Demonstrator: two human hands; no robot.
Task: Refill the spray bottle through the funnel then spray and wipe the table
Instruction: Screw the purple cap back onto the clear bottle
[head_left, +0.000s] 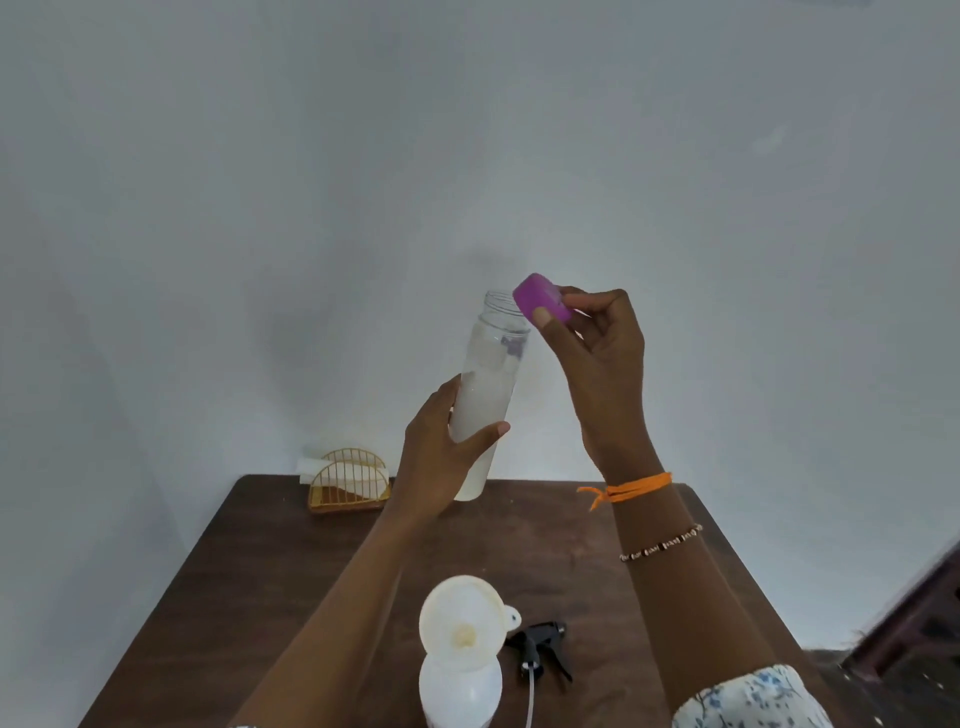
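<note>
left hand (436, 457) fingers wrap bottle (485, 395) | right hand (597, 353) fingers pinch purple cap (540, 304)

Plain home room, dark wooden table (291, 561) against bare white wall (260, 208), wire napkin holder (349, 483) (gold)

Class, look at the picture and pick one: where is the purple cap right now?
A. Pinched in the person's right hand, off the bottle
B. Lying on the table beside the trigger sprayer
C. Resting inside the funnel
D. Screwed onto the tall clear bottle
A: the right hand pinches the purple cap beside the open mouth of the clear bottle, which the left hand holds.
</note>
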